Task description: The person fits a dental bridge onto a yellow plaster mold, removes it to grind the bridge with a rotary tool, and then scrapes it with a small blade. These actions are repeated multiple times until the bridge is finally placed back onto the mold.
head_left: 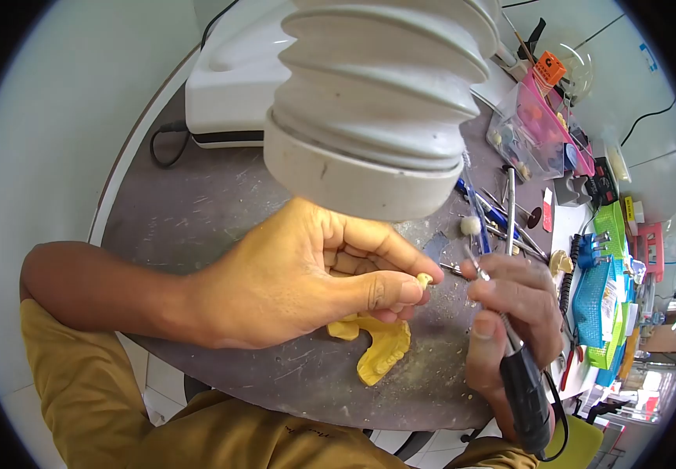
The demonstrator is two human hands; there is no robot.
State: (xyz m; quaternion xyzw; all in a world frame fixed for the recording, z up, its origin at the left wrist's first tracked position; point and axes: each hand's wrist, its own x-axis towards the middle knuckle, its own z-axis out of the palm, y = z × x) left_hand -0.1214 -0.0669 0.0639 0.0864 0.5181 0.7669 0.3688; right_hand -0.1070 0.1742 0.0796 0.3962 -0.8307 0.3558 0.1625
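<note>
My left hand [299, 277] pinches a small pale-yellow tooth-shaped piece [425, 279] between thumb and index finger. Held like a pen in my right hand [514, 309] is a dental handpiece [525, 395] with a black body and metal nose. Its thin bur points up and left, apart from the tooth-shaped piece. Below my left hand a yellow horseshoe-shaped dental model [385, 353] lies on the dark table, partly hidden by the fingers.
A ribbed white hose [381, 86] hangs just above my left hand. Behind stands a white machine [236, 70]. Hand tools [510, 211], a clear box [525, 133] and blue and green baskets [597, 297] line the right side. Dust and crumbs are scattered over the table [197, 203].
</note>
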